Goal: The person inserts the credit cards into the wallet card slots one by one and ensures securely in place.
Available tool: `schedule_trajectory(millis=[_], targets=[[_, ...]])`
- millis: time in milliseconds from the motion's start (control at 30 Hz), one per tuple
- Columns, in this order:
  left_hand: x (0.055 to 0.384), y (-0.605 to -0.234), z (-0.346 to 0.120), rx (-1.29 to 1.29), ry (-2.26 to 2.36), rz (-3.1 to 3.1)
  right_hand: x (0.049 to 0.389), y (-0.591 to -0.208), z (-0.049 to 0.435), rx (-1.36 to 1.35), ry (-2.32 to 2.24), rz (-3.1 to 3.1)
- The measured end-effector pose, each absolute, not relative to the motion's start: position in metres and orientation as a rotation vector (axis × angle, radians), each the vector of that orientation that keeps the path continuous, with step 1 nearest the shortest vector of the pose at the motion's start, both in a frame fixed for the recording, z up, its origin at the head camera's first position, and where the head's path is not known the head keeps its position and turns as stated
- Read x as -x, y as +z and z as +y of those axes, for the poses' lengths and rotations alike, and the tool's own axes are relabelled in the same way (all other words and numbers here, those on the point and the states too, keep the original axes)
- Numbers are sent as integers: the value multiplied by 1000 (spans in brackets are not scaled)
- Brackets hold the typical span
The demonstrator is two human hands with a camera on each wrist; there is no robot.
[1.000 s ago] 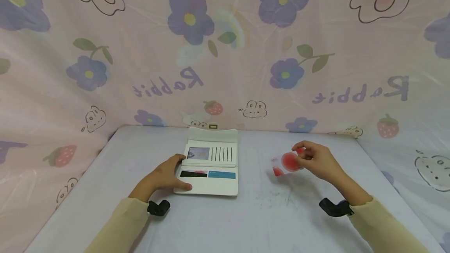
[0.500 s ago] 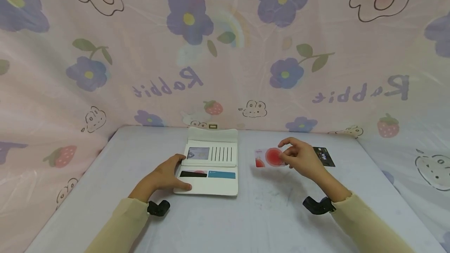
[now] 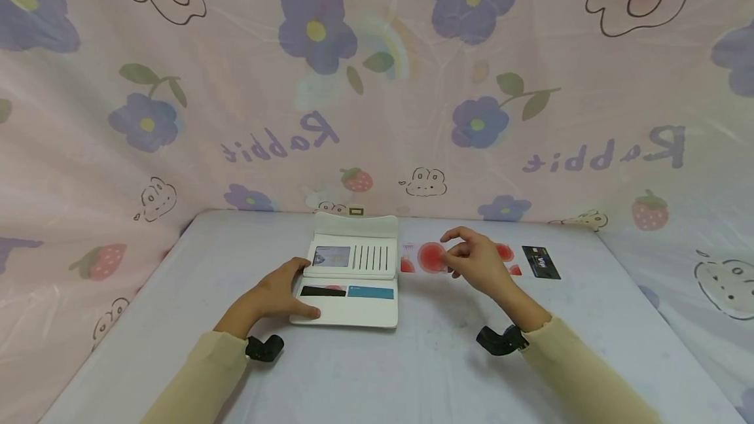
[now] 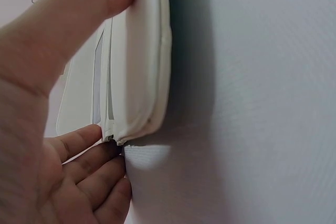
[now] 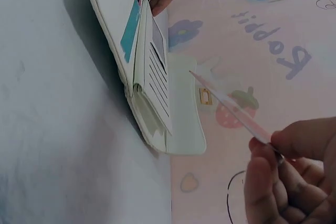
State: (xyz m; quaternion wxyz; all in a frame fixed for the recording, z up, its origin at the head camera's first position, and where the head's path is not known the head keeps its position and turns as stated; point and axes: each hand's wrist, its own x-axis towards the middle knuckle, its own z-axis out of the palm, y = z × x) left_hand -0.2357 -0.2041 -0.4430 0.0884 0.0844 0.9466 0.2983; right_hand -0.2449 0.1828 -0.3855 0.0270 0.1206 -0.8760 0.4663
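An open white wallet [image 3: 353,314] lies on the table, blue and black cards in its lower pockets and an ID-like card behind its window. My left hand [image 3: 277,293] holds the wallet's left side, thumb on the lower flap and fingers at the edge; the left wrist view shows these fingers [image 4: 107,169] against the wallet's end. Between thumb and fingers my right hand [image 3: 477,260] pinches a pale pink card [image 3: 429,258] with a red circle, just right of the wallet. In the right wrist view that card [image 5: 231,106] appears edge-on, pointing towards the wallet.
On the table right of the right hand lies a black VIP card [image 3: 541,262]. Beside it, another red-patterned card [image 3: 504,253] is partly hidden behind the hand. A patterned curtain [image 3: 389,103] hangs along the back edge of the white table [image 3: 377,378].
My right hand has carried the pink card leftwards, close to the wallet. The black card and the other red-patterned card have come into sight behind it. My left hand and the wallet stay put.
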Motion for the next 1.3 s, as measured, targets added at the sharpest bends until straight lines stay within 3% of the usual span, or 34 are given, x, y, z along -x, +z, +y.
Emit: schedule_trajectory(millis=[1300], targets=[[237, -446, -204, -239, 874, 2825, 279, -422, 103, -268, 1602, -2557]])
